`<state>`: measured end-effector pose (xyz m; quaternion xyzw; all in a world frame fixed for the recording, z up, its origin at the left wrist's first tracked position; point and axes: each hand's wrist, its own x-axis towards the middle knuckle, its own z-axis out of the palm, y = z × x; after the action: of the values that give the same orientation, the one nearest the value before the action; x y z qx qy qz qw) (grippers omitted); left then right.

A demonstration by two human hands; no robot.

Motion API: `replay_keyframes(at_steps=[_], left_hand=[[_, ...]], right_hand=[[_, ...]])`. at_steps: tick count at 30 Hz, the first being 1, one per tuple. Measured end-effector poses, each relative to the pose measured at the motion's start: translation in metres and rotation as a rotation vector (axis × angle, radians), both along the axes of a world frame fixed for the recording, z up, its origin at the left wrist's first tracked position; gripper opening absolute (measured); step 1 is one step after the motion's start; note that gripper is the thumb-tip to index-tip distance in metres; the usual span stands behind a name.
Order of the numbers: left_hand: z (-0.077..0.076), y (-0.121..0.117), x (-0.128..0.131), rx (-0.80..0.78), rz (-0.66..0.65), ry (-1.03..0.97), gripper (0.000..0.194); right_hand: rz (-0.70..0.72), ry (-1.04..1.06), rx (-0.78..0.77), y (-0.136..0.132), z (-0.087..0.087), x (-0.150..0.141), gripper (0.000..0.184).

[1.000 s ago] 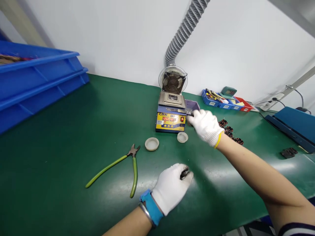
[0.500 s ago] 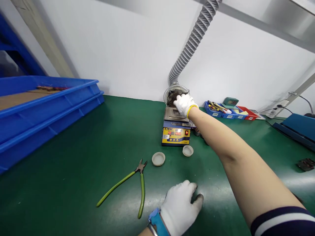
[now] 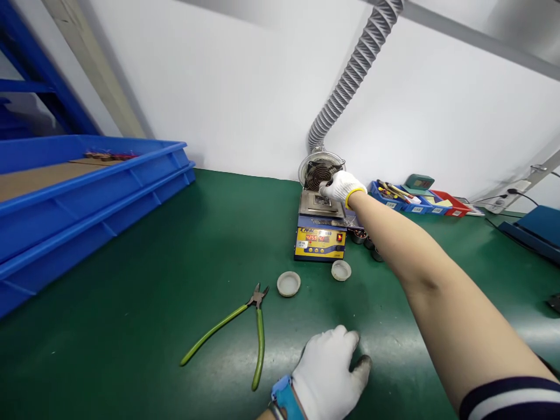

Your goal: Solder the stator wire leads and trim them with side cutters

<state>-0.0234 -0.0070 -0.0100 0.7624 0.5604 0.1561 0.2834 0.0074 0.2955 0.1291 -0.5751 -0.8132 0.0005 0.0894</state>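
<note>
1. My right hand [image 3: 343,186], in a white glove with a yellow-edged cuff, reaches over the metal top of the yellow-fronted unit [image 3: 321,244]. I cannot tell whether its fingers touch the top or grip anything.
2. The unit, with its lit red digits, stands on the green counter [image 3: 131,338] below my right hand and well beyond my left hand [image 3: 330,373].
3. My left hand, also gloved, is low over the counter, thumb and fingers apart, with nothing between them.
4. Two shallow dishes, the larger one [image 3: 289,284] and the smaller one [image 3: 341,270], lie between my left hand and the unit.
5. Green-handled pliers [image 3: 257,298] lie spread to the left of my left hand.
</note>
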Motion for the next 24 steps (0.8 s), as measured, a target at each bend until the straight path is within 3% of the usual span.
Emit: replay_keyframes(at_steps=[3,7,10,15,19,21,24], left_hand=[[0.001,-0.001,0.000,0.005,0.006,0.004,0.027],[0.001,-0.002,0.001,0.020,0.012,-0.005,0.027],[0.002,-0.002,0.002,0.012,0.019,-0.015,0.029],[0.003,-0.002,0.004,0.036,0.081,-0.067,0.032],[-0.002,0.001,0.004,0.054,0.116,-0.140,0.033],[-0.007,0.004,0.002,0.060,0.167,-0.217,0.034],[-0.012,0.009,-0.004,0.088,0.366,-0.410,0.035]], right_hand=[[-0.006,0.061,-0.011,-0.003,-0.007,-0.001,0.042],[0.016,0.153,0.008,-0.016,0.002,0.018,0.041],[0.034,0.413,-0.059,-0.045,0.000,0.045,0.043],[0.100,1.196,-0.554,-0.122,-0.045,0.092,0.044],[0.172,1.506,-0.950,-0.178,-0.082,0.121,0.046],[0.152,1.558,-0.996,-0.198,-0.096,0.132,0.048],[0.085,1.461,-0.887,-0.220,-0.114,0.145,0.058]])
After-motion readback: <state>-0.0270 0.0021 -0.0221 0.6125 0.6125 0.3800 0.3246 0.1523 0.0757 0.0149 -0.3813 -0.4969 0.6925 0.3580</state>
